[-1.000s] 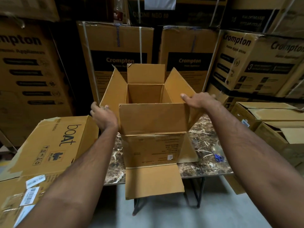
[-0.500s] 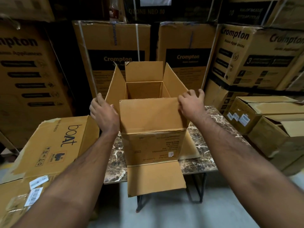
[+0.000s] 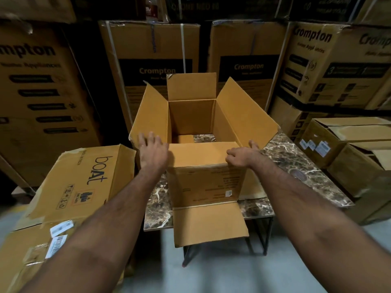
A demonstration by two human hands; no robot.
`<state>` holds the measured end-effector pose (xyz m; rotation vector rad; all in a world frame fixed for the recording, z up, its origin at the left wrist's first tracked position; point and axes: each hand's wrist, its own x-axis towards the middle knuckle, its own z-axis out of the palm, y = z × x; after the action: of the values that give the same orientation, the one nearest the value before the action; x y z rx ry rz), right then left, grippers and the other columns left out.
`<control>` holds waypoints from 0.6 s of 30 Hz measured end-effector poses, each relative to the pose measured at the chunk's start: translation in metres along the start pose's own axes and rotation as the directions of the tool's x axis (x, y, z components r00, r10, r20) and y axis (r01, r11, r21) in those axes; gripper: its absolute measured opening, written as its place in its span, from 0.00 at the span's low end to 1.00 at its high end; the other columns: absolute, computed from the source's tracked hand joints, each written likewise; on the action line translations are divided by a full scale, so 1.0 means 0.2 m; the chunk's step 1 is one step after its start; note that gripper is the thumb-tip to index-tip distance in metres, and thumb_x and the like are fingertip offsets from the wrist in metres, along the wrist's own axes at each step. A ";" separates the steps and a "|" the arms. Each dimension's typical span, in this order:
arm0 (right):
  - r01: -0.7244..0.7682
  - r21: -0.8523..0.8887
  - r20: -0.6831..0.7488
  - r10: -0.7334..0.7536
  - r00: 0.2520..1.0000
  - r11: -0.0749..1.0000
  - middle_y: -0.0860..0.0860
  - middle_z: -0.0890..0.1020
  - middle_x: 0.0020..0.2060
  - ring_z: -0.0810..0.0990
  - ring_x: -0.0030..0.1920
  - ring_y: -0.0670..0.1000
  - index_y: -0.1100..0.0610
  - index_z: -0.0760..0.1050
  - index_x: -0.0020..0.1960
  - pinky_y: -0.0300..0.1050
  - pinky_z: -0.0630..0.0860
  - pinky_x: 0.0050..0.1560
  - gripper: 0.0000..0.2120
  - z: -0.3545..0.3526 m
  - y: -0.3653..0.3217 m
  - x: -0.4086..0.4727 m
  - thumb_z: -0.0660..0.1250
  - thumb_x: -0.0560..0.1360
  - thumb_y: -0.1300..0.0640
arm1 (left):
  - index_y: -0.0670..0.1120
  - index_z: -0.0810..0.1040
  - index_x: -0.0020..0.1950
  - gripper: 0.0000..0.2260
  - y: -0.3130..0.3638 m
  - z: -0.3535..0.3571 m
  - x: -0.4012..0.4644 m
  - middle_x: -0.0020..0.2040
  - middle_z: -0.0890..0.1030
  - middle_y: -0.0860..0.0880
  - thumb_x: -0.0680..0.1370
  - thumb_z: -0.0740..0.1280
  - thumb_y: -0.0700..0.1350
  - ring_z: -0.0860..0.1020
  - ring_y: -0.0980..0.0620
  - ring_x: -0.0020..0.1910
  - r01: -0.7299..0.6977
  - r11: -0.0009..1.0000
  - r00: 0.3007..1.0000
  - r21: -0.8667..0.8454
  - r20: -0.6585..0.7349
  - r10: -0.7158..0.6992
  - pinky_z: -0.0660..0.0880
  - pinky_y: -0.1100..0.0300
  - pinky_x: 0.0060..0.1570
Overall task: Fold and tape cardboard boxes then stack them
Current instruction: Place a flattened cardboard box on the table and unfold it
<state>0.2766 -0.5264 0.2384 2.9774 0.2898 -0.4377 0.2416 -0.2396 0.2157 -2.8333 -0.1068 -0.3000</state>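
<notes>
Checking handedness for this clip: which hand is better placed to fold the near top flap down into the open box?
Right, probably. The right hand already grips the near flap at its edge, while the left hand lies open against the left flap.

Views: we have one camera only, worn on the head, so no second view overlaps with it.
Position: we look from above and behind the forearms, which enter from the bottom corners of the frame.
Direction: we face forward and steeply down onto the marble table point(image 3: 296, 163) and the open cardboard box point(image 3: 203, 182) at frame centre.
Range: we are close, at arm's reach; left hand point(image 3: 153, 152) and right hand point(image 3: 243, 155) lie mid-frame.
Lens: wide-angle; the stacked Crompton cartons point(image 3: 156, 60) bow outward toward the edges.
Floor: we see it at the bottom.
</notes>
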 end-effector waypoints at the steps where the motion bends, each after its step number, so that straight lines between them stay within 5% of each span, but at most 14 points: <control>1: -0.005 -0.008 0.033 0.005 0.999 1.000 0.47 0.65 0.78 0.63 0.78 0.51 0.48 0.61 0.79 0.69 0.34 0.76 0.28 0.00 -0.01 0.01 0.45 0.83 0.39 | 0.55 0.70 0.73 0.23 0.01 0.04 0.00 0.75 0.68 0.46 0.79 0.65 0.59 0.61 0.43 0.77 -0.065 0.996 0.997 -0.064 0.029 0.067 0.50 0.34 0.75; 5: -0.027 -0.025 0.053 0.028 0.998 0.999 0.49 0.65 0.78 0.63 0.78 0.52 0.48 0.61 0.79 0.69 0.34 0.75 0.31 0.02 -0.03 0.04 0.45 0.82 0.35 | 0.57 0.72 0.72 0.18 0.05 0.09 0.04 0.77 0.65 0.49 0.83 0.55 0.54 0.57 0.44 0.77 -0.078 0.981 0.983 -0.179 0.150 0.105 0.46 0.34 0.75; 10: -0.026 0.003 -0.026 0.026 0.999 1.000 0.56 0.61 0.79 0.58 0.79 0.59 0.45 0.58 0.80 0.69 0.49 0.76 0.31 -0.02 -0.09 0.09 0.57 0.80 0.35 | 0.53 0.67 0.76 0.23 0.11 0.03 0.13 0.80 0.58 0.43 0.83 0.54 0.59 0.52 0.40 0.80 -0.087 0.983 0.954 -0.160 0.269 0.128 0.43 0.35 0.76; 18: -0.023 0.107 -0.083 0.032 0.996 0.994 0.59 0.47 0.82 0.44 0.81 0.61 0.47 0.49 0.82 0.65 0.43 0.79 0.39 -0.12 -0.12 0.54 0.62 0.79 0.36 | 0.49 0.59 0.80 0.29 0.21 0.12 0.47 0.81 0.52 0.39 0.83 0.55 0.62 0.49 0.38 0.80 -0.041 0.991 0.932 -0.130 0.353 0.085 0.44 0.38 0.77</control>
<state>0.3791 -0.4812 0.2284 3.1049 0.2407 -0.3341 0.3430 -0.2696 0.2028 -2.9723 -0.0749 0.2371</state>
